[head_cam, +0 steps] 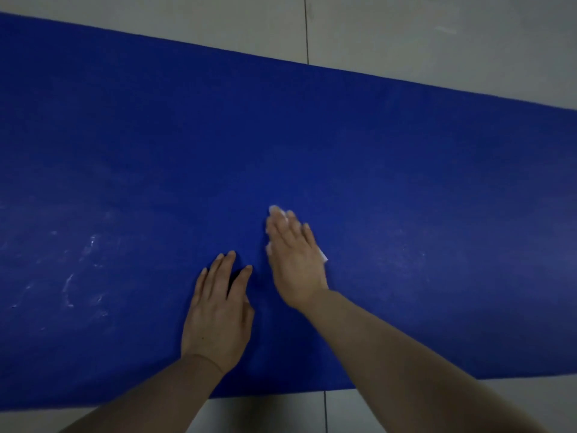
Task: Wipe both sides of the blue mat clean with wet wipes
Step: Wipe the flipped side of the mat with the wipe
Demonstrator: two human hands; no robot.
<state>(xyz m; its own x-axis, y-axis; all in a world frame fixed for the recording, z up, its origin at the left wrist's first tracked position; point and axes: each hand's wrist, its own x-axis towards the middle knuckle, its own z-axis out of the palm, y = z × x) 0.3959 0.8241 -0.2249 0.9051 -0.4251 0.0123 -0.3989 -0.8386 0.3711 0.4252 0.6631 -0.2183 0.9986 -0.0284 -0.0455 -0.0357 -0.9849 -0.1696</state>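
The blue mat (pixel 343 145) lies flat on the floor and fills most of the view, running from left to right. My right hand (pixel 295 259) presses flat on its middle with a white wet wipe (pixel 323 256) under the palm; only the wipe's edges show at the fingertips and beside the hand. My left hand (pixel 218 317) rests flat on the mat just left of it, fingers spread, holding nothing. Pale streaks and smudges (pixel 70 282) mark the mat's left part.
Grey tiled floor (pixel 437 35) shows beyond the mat's far edge and along the near edge (pixel 281 410). A dark tile joint (pixel 307 29) runs away from me.
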